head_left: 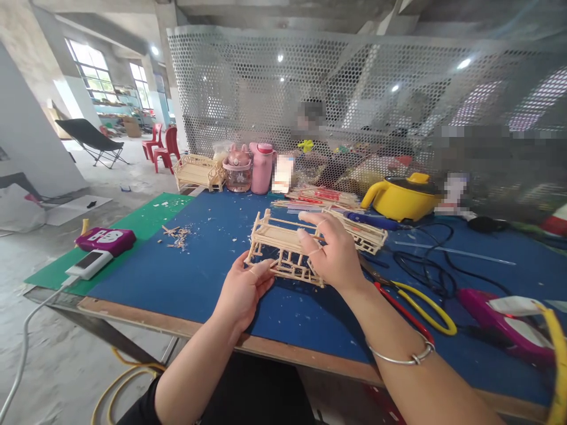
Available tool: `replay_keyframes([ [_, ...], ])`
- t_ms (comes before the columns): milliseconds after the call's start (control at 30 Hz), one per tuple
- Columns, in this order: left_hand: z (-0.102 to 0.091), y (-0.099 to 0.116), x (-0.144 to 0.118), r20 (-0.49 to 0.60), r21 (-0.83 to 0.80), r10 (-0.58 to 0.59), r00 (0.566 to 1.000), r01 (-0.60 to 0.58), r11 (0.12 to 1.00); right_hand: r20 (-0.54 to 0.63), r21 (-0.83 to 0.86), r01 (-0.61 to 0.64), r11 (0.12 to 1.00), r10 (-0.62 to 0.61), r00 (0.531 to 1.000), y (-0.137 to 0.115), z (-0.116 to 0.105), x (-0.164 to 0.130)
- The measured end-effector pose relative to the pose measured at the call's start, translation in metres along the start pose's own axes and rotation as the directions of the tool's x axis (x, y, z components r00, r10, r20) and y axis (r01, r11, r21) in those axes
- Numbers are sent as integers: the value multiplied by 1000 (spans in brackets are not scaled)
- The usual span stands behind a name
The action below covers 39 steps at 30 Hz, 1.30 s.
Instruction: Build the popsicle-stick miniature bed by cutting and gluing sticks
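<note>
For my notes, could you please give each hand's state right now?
Left hand: closed, holding the stick frame.
Right hand: at the frame; grip cannot be told.

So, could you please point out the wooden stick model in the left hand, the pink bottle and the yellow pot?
Wooden stick model (283, 236), head view: on its flat deck.
Pink bottle (261, 172), head view: on its body.
Yellow pot (405, 201), head view: on its side wall.

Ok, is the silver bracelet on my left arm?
No, the silver bracelet circles your right forearm, behind the right hand at the stick model.
</note>
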<state>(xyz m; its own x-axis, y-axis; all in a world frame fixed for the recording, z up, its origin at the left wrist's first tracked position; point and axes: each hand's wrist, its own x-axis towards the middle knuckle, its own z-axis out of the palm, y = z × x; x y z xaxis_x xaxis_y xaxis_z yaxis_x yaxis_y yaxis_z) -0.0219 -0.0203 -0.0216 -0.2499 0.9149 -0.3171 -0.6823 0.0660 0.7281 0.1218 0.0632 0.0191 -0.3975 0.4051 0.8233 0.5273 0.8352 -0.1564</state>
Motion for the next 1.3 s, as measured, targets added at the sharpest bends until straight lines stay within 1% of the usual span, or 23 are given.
replay_keyframes([
  [167,-2,0,2,21,-38,-17,1000,18,999,0,5,-1,1000,1,1000,1,1,0],
  [400,-4,-2,4,57,21,-15,998,14,1000,-15,-9,10,1000,-10,1000,1,2,-1],
  [700,4,0,2,6,80,12,1000,-13,997,-7,-10,19,1000,-19,1000,1,3,0],
  [767,5,0,1,-14,53,15,1000,-14,999,-14,-46,39,998,-40,999,0,1,-1],
  [833,5,0,0,-30,22,12,999,-11,1000,-20,-145,87,986,-91,996,-4,-2,-1],
  [867,5,-1,0,-33,11,13,999,-12,1000,-7,-205,132,970,-136,991,-8,-4,-1],
  [900,4,-1,0,-33,0,16,999,-16,1000,28,-254,193,948,-192,981,-12,-6,-1],
  [933,3,-2,0,-30,-11,22,999,-22,1000,88,-279,263,923,-248,965,-17,-7,-1],
  [1000,2,-3,0,-19,-37,39,999,-39,999,250,-247,388,888,-329,911,-27,-9,0],
  [1033,1,-4,0,-16,-49,45,999,-45,998,328,-213,425,880,-345,879,-31,-8,1],
  [1067,1,-4,0,-14,-59,48,999,-49,997,396,-187,439,879,-341,852,-35,-8,2],
  [1133,0,-4,1,-10,-67,50,999,-50,997,479,-175,432,885,-307,822,-40,-5,5],
  [1300,-1,-5,2,3,-61,64,998,-64,996,558,-190,417,889,-252,791,-43,-3,14],
])
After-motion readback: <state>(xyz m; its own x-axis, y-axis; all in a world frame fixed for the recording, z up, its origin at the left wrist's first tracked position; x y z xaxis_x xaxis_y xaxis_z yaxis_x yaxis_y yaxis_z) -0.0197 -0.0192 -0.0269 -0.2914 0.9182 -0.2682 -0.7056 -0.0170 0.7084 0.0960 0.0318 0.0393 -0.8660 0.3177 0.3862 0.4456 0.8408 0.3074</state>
